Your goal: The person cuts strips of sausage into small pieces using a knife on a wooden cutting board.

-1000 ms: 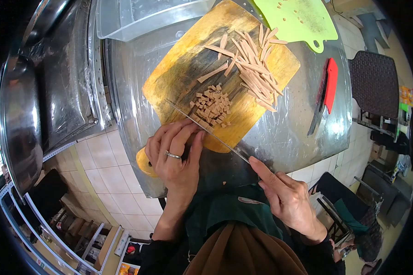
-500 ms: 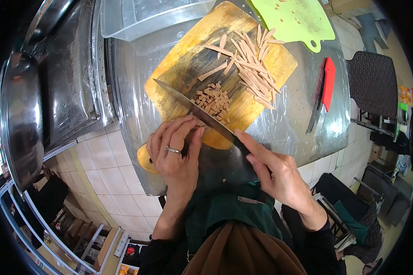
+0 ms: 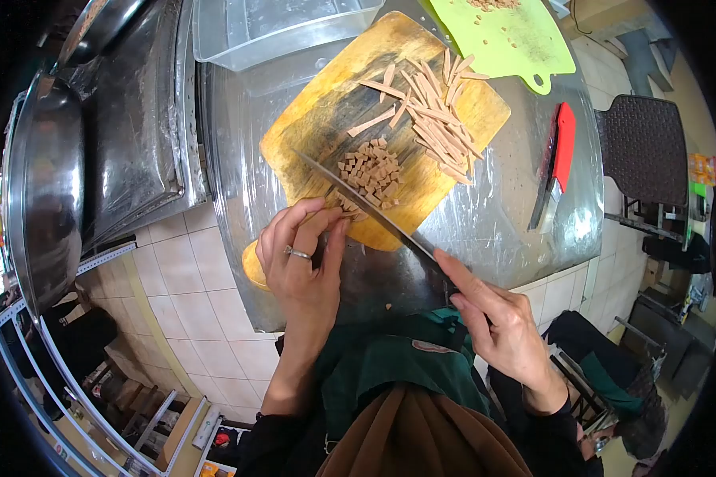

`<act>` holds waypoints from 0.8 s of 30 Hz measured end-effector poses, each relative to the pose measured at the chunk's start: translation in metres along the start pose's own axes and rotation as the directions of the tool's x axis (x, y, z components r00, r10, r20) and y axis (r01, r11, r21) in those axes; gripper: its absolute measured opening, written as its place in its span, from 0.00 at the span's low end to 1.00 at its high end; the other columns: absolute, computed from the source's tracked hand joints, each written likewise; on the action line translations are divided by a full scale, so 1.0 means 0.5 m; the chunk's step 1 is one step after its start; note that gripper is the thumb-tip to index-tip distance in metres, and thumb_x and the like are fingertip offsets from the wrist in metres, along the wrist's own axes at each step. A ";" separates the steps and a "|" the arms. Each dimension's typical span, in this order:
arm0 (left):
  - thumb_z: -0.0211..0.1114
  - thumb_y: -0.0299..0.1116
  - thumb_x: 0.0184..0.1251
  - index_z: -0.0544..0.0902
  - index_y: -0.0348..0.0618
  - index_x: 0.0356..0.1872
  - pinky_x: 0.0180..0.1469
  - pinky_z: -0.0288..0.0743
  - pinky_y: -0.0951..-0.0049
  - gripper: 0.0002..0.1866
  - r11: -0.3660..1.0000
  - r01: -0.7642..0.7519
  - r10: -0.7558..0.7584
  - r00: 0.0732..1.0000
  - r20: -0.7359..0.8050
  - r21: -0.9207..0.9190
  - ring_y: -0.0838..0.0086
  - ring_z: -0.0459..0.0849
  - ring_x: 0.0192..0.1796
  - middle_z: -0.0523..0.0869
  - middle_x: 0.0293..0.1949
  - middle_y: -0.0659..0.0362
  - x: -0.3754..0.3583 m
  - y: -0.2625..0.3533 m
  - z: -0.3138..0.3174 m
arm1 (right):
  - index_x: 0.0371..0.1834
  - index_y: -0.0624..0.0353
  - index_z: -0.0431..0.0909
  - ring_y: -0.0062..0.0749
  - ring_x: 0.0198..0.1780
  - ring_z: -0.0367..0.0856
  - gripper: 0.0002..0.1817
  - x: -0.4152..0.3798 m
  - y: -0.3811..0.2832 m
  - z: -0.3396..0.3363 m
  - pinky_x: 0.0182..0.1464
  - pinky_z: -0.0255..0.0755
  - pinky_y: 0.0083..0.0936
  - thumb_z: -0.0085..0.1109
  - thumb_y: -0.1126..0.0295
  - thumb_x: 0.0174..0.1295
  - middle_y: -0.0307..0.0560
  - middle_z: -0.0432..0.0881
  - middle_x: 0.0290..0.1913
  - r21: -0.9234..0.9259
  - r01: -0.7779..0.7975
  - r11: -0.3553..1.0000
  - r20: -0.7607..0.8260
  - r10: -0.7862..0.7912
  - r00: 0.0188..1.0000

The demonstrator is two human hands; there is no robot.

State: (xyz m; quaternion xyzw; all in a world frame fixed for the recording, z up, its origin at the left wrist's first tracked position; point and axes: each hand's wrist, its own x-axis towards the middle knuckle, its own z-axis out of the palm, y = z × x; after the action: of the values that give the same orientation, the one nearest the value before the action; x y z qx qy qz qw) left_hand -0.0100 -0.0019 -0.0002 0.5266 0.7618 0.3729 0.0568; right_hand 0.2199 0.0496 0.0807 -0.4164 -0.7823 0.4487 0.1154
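My right hand (image 3: 497,327) grips the handle of a long kitchen knife (image 3: 359,203), whose blade crosses the lower part of a worn wooden cutting board (image 3: 306,119). Just below the blade, the fingertips of my left hand (image 3: 298,246) press on the ends of light-brown food strips (image 3: 348,211), mostly covered by those fingers. Small diced cubes (image 3: 371,170) of the same food are heaped on the blade's far side. Farther up the board lies a loose pile of uncut strips (image 3: 437,119), several of them apart from the rest.
A clear plastic container (image 3: 286,36) stands beyond the board. A green cutting mat (image 3: 505,40) with brown bits lies at the upper right. Near the right edge of the metal table (image 3: 501,215) rests a red-handled knife (image 3: 563,147). Large metal bowls (image 3: 48,191) are at left.
My right hand and the knife have drawn back slightly toward the lower right. The left fingers stay near the blade. The whole view has shifted a little.
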 end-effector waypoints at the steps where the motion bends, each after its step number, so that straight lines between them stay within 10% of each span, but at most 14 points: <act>1: 0.79 0.26 0.61 0.90 0.47 0.46 0.62 0.71 0.61 0.12 1.000 0.000 0.000 1.000 0.002 0.011 0.63 0.83 0.59 0.87 0.54 0.63 0.002 0.002 0.002 | 0.80 0.52 0.71 0.49 0.27 0.82 0.34 -0.004 0.002 0.003 0.34 0.79 0.44 0.62 0.80 0.70 0.57 0.80 0.27 -0.006 -0.006 1.000 0.004 0.006 1.000; 24: 0.78 0.25 0.60 0.89 0.46 0.43 0.66 0.68 0.60 0.11 0.997 0.017 -0.019 1.000 0.020 0.070 0.62 0.82 0.61 0.87 0.55 0.63 -0.003 0.000 -0.011 | 0.83 0.39 0.67 0.41 0.20 0.78 0.36 -0.035 -0.020 0.031 0.24 0.78 0.41 0.62 0.76 0.72 0.47 0.74 0.25 -0.264 -0.050 0.963 0.065 0.070 0.995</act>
State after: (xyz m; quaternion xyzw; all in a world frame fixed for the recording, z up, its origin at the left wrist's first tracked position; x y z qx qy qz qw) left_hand -0.0118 -0.0059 0.0033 0.5251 0.7785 0.3402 0.0494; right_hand 0.2167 0.0246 0.0828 -0.4346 -0.8255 0.3598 0.0169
